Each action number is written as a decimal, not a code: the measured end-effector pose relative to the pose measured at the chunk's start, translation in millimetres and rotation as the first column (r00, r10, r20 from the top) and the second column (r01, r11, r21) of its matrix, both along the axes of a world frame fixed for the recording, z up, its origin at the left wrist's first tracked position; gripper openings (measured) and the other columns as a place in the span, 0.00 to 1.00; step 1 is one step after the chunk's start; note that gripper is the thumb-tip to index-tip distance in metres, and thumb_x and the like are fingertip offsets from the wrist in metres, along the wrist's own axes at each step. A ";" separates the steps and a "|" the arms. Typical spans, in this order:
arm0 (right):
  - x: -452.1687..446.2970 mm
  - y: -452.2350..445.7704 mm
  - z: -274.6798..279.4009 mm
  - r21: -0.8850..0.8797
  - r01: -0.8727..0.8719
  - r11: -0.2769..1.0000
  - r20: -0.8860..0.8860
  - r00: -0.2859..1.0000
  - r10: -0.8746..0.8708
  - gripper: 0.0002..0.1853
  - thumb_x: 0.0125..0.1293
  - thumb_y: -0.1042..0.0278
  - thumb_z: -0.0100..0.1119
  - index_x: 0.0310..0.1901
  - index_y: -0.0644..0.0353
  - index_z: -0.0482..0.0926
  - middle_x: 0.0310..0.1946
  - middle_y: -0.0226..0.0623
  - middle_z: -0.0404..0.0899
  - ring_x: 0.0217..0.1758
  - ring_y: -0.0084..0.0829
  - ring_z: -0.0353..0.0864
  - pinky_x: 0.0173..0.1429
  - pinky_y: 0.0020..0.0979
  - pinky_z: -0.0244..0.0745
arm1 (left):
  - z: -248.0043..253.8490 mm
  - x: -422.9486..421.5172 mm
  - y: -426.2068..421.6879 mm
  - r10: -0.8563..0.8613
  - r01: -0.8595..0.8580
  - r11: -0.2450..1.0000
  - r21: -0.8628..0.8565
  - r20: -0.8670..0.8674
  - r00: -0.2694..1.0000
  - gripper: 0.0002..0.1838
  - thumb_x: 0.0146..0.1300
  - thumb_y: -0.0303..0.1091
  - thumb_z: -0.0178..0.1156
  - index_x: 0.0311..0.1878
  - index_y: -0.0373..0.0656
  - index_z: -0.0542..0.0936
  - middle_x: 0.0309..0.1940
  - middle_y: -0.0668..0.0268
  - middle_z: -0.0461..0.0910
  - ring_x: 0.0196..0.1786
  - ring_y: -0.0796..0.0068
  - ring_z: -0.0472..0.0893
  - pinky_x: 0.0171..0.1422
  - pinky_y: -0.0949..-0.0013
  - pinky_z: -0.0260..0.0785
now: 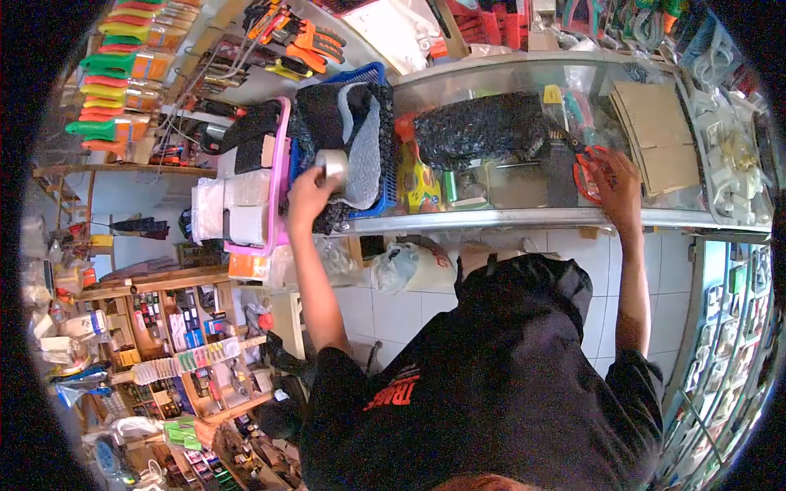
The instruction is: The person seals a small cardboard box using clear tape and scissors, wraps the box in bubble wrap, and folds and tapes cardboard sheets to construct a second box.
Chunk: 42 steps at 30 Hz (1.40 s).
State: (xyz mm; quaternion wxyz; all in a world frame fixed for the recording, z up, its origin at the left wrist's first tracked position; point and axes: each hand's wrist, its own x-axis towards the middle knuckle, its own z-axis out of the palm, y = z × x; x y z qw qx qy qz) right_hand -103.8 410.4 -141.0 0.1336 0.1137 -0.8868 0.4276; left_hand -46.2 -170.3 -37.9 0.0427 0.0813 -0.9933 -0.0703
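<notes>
My left hand (309,199) holds a roll of tape (332,167) over the blue basket (385,139), in which black wrap and a grey bubble-wrap piece (360,155) lie. At the right, my right hand (616,182) is closed around the red handles of a pair of scissors (586,173) on the glass counter. The scissors' dark blades point up and left, toward a package in black bubble wrap (483,131). That package lies on the glass between my hands.
Folded cardboard (657,135) lies right of the scissors. A pink basket (278,176) with white boxes stands left of the blue one. The counter's metal edge (508,218) runs in front of me. Gloves (315,45) and brushes hang at the upper left.
</notes>
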 end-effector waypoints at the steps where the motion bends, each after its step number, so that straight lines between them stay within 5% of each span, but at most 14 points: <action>1: -0.1 -0.5 0.4 -0.009 0.010 1.000 0.051 0.999 -0.010 0.12 0.66 0.67 0.68 0.49 0.59 0.88 0.46 0.45 0.88 0.50 0.45 0.88 0.51 0.41 0.82 | -6.4 -0.9 -2.8 -0.020 0.020 1.000 -0.006 0.054 0.998 0.23 0.63 0.53 0.69 0.44 0.39 0.86 0.37 0.46 0.86 0.43 0.42 0.85 0.48 0.49 0.75; 4: -5.4 1.8 -6.3 0.036 -0.097 0.995 -0.222 0.970 0.103 0.12 0.65 0.67 0.68 0.49 0.59 0.88 0.44 0.45 0.88 0.46 0.46 0.88 0.49 0.43 0.82 | -7.0 4.5 6.2 0.054 -0.054 0.999 -0.001 -0.018 0.998 0.18 0.64 0.43 0.72 0.46 0.36 0.86 0.38 0.47 0.87 0.41 0.54 0.88 0.48 0.57 0.75; 7: -2.6 -0.3 -5.4 -0.005 -0.034 0.999 -0.145 0.989 0.033 0.12 0.65 0.67 0.68 0.49 0.60 0.87 0.44 0.44 0.88 0.45 0.47 0.87 0.48 0.43 0.81 | 14.6 11.3 15.1 0.103 -0.077 0.984 0.162 -0.155 0.983 0.18 0.63 0.44 0.71 0.43 0.37 0.84 0.36 0.48 0.86 0.41 0.45 0.85 0.46 0.52 0.74; 8: -2.7 -0.2 -6.6 -0.001 -0.028 1.000 -0.145 0.989 0.028 0.12 0.66 0.67 0.68 0.49 0.60 0.87 0.44 0.44 0.87 0.45 0.48 0.87 0.48 0.43 0.81 | 20.6 15.4 16.5 0.049 0.030 0.963 0.268 -0.282 0.958 0.16 0.65 0.40 0.69 0.45 0.35 0.83 0.36 0.50 0.86 0.40 0.57 0.85 0.48 0.57 0.73; 9: -3.2 1.1 -9.4 0.003 -0.024 1.000 -0.145 0.989 0.024 0.12 0.66 0.67 0.68 0.49 0.60 0.87 0.44 0.43 0.87 0.45 0.48 0.87 0.49 0.42 0.81 | 43.5 21.7 36.8 0.125 -0.038 0.957 0.288 -0.290 0.949 0.15 0.67 0.37 0.68 0.46 0.33 0.83 0.37 0.53 0.86 0.40 0.68 0.82 0.50 0.60 0.73; 12: -3.6 -0.2 -7.2 0.029 -0.037 0.999 -0.148 0.988 0.041 0.10 0.69 0.71 0.65 0.49 0.63 0.85 0.42 0.44 0.85 0.44 0.43 0.86 0.48 0.39 0.80 | 71.5 33.7 49.9 0.159 0.031 0.917 0.397 -0.437 0.885 0.13 0.68 0.33 0.69 0.45 0.33 0.82 0.36 0.63 0.85 0.40 0.76 0.78 0.51 0.65 0.72; 22: -0.5 1.3 -5.2 -0.053 -0.055 0.997 -0.009 0.998 0.055 0.09 0.71 0.74 0.63 0.50 0.65 0.84 0.46 0.44 0.84 0.48 0.36 0.86 0.53 0.36 0.79 | 103.8 59.6 120.4 0.102 0.145 0.932 0.333 -0.624 0.775 0.11 0.68 0.33 0.70 0.43 0.36 0.80 0.41 0.61 0.84 0.43 0.67 0.80 0.54 0.62 0.72; 26: -0.3 6.5 -5.3 0.021 -0.032 0.999 -0.049 0.998 0.033 0.10 0.70 0.75 0.63 0.52 0.63 0.85 0.48 0.44 0.84 0.53 0.38 0.84 0.59 0.38 0.76 | 107.2 72.2 138.6 -0.213 0.300 0.954 0.016 -0.669 0.712 0.13 0.61 0.33 0.74 0.42 0.38 0.81 0.44 0.60 0.85 0.48 0.54 0.82 0.74 0.45 0.63; 29: 3.3 4.6 5.7 0.047 0.031 0.998 -0.203 0.979 -0.021 0.11 0.69 0.76 0.64 0.52 0.61 0.85 0.48 0.43 0.84 0.56 0.40 0.82 0.63 0.39 0.74 | 116.2 79.3 167.8 -0.269 0.403 0.913 0.062 -0.652 0.709 0.13 0.60 0.34 0.75 0.40 0.38 0.81 0.43 0.61 0.85 0.52 0.56 0.82 0.77 0.42 0.60; 32: 15.1 -7.8 31.8 -0.154 0.019 0.988 -0.180 0.982 -0.047 0.11 0.68 0.78 0.64 0.50 0.63 0.84 0.49 0.43 0.84 0.56 0.41 0.82 0.64 0.39 0.73 | 96.8 87.3 185.6 -0.072 0.490 0.697 0.523 -0.629 0.774 0.16 0.67 0.37 0.71 0.45 0.33 0.79 0.57 0.51 0.80 0.58 0.62 0.81 0.73 0.54 0.64; 36: 40.8 -35.8 84.8 -0.301 -0.162 0.940 -0.243 0.966 0.089 0.14 0.63 0.78 0.67 0.50 0.65 0.84 0.49 0.45 0.83 0.55 0.43 0.82 0.59 0.39 0.77 | 89.9 84.6 219.1 -0.068 0.516 0.408 0.754 -0.538 0.840 0.25 0.66 0.45 0.73 0.48 0.30 0.78 0.64 0.47 0.75 0.65 0.65 0.76 0.67 0.62 0.68; 38: 52.9 -47.2 111.8 -0.223 -0.319 0.921 -0.328 0.914 0.237 0.15 0.61 0.78 0.68 0.50 0.65 0.84 0.50 0.46 0.83 0.55 0.44 0.82 0.59 0.40 0.76 | 83.6 80.4 234.5 -0.095 0.501 0.364 0.785 -0.504 0.859 0.30 0.58 0.54 0.75 0.43 0.34 0.78 0.50 0.55 0.81 0.62 0.63 0.77 0.71 0.57 0.65; 40: 65.8 -59.7 129.3 -0.252 -0.450 0.857 -0.364 0.864 0.347 0.21 0.58 0.66 0.72 0.54 0.63 0.86 0.49 0.46 0.83 0.53 0.44 0.82 0.58 0.41 0.75 | 78.9 77.8 247.6 -0.144 0.508 0.365 0.780 -0.492 0.859 0.34 0.49 0.63 0.78 0.38 0.38 0.78 0.35 0.64 0.87 0.60 0.62 0.79 0.74 0.52 0.61; 42: 75.5 -68.2 147.7 -0.196 -0.546 0.815 -0.433 0.793 0.427 0.29 0.58 0.50 0.76 0.56 0.62 0.86 0.51 0.45 0.82 0.54 0.44 0.81 0.58 0.41 0.74 | 74.5 75.2 255.6 -0.227 0.567 0.360 0.741 -0.520 0.823 0.35 0.46 0.64 0.78 0.37 0.40 0.78 0.32 0.66 0.85 0.52 0.64 0.81 0.73 0.51 0.62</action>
